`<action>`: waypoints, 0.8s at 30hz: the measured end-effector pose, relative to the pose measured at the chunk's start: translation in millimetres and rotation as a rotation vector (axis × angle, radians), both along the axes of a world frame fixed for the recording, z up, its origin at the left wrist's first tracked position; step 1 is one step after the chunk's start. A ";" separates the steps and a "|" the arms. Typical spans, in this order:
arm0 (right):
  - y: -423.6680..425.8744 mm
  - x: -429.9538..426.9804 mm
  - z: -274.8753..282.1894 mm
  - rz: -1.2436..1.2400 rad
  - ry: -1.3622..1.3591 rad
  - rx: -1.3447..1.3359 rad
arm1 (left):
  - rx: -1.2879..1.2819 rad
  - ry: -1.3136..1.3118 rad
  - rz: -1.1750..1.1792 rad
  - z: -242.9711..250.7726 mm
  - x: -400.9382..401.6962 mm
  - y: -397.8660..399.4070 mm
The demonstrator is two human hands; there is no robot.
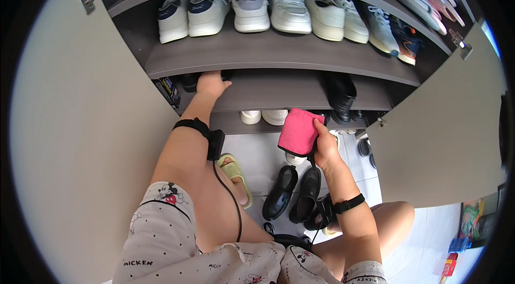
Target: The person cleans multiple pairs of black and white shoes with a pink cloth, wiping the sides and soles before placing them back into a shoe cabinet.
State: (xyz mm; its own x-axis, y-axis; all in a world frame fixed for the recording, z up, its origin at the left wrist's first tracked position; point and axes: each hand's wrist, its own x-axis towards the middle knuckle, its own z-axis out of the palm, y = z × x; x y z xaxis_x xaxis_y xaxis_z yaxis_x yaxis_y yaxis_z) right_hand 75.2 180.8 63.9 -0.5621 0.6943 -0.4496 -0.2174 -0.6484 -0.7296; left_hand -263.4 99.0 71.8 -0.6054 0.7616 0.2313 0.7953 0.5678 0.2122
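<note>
My left hand reaches into the third shelf of a shoe cabinet, its fingers hidden under the shelf board above, beside dark shoes; whether it grips one cannot be told. In my right hand is a folded pink cloth with black edging, held up in front of the lower shelf. Below that hand, a pair of black leather shoes stands on the tiled floor. A tall black shoe or boot is at the right of the third shelf.
Several white sneakers line the shelf above my left hand. Open cabinet doors flank me at left and right. White shoes show on the bottom shelf. Black cables run from straps on my forearms.
</note>
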 end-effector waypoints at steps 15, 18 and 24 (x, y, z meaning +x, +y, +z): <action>60.3 134.5 62.0 -0.293 -0.151 0.126 | 0.247 -0.191 -0.772 43.9 229.2 100.4; 66.3 162.6 80.5 -0.402 -0.120 0.141 | 0.426 -0.046 -0.864 30.1 265.5 131.2; 75.8 178.7 85.4 -0.444 0.034 0.204 | 0.072 0.086 -0.717 32.4 277.9 151.8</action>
State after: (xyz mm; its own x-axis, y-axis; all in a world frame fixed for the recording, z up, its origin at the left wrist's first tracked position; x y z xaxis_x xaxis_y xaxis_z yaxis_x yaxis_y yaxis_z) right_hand 253.9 256.6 149.3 -0.2039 0.9422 -0.2660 -0.4665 -0.3324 -0.8197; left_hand 14.4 250.8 104.2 0.0594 0.9455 0.3203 0.9824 -0.1123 0.1493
